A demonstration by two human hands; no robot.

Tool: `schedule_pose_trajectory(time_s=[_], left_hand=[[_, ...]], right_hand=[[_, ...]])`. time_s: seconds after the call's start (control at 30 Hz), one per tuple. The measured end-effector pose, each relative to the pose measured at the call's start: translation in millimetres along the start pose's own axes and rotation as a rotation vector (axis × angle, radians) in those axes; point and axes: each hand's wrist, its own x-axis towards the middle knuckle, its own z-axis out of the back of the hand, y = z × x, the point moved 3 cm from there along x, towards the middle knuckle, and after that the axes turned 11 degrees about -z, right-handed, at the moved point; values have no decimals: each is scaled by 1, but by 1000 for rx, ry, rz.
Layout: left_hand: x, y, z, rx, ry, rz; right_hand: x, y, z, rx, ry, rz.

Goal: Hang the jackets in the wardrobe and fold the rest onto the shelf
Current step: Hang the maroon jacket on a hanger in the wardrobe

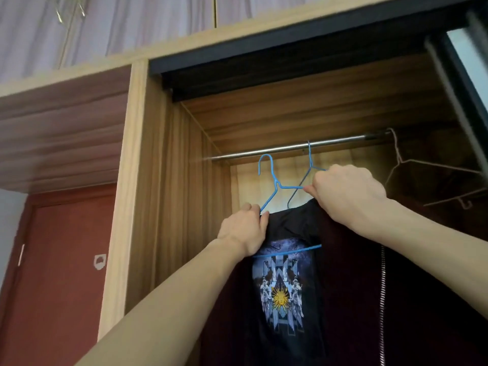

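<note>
A dark maroon jacket (351, 286) with a silver zip and a printed lining panel hangs on a blue wire hanger (274, 180), held up inside the open wardrobe. The hanger's hook sits just below the metal rail (290, 147), apart from it. My left hand (244, 231) pinches the jacket's shoulder and the hanger's left arm. My right hand (348, 192) grips the hanger's right arm and the jacket's collar. A second, darker blue hanger (309, 165) hooks on the rail behind my right hand.
A white wire hanger (433, 180) hangs at the rail's right end. The sliding door's frame (456, 83) stands at the right. The wardrobe's wooden side panel (158, 207) is at the left, with a red door (55, 273) beyond it.
</note>
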Motion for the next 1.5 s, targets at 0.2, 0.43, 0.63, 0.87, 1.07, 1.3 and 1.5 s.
schedule_pose_trajectory(time_s=[0.2, 0.43, 0.63, 0.87, 1.07, 1.3, 1.5], left_hand=[[26, 28, -9, -145, -32, -25], [62, 56, -3, -166, -100, -63], [83, 73, -1, -164, -269, -92], [97, 101, -17, -194, -347, -90], [94, 116, -26, -205, -336, -44], [85, 109, -24, -207, -312, -29], [67, 100, -21, -211, -297, -4]], right_hand=[[50, 25, -5, -13, -35, -58], [113, 56, -15, -117, -34, -121], [142, 77, -39, -128, 7, -154], [159, 99, -72, -117, 39, -161], [153, 109, -85, -98, 82, -145], [143, 128, -87, -40, 151, -158], [147, 132, -75, 104, 372, -191]])
